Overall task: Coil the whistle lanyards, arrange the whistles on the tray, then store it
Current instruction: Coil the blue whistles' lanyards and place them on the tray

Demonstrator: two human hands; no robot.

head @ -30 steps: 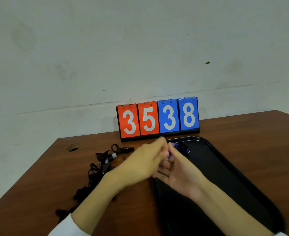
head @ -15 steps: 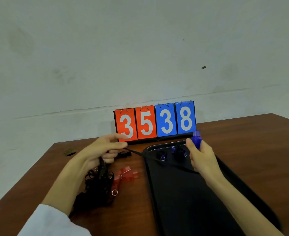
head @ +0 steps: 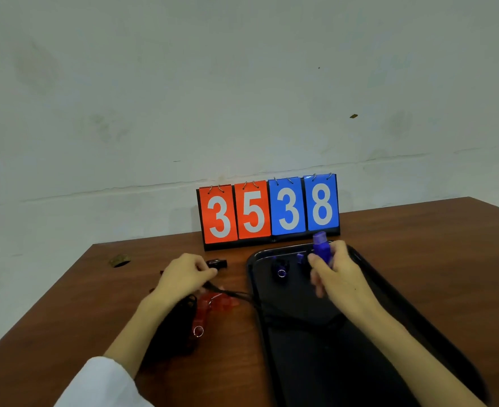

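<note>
A plain room, perhaps a sports store or office: a flip scoreboard (head: pixel 269 212) stands mid-frame on a brown wooden tabletop (head: pixel 418 245) against a stained white wall (head: pixel 242 83).

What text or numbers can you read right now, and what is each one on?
"3", white, on the left orange-red flip card of the black-based tabletop scoreboard.
"5", second orange-red card.
"3", left blue card.
"8", right blue card.
No lettering visible on the translucent blue whistle or black plastic tray.
</note>
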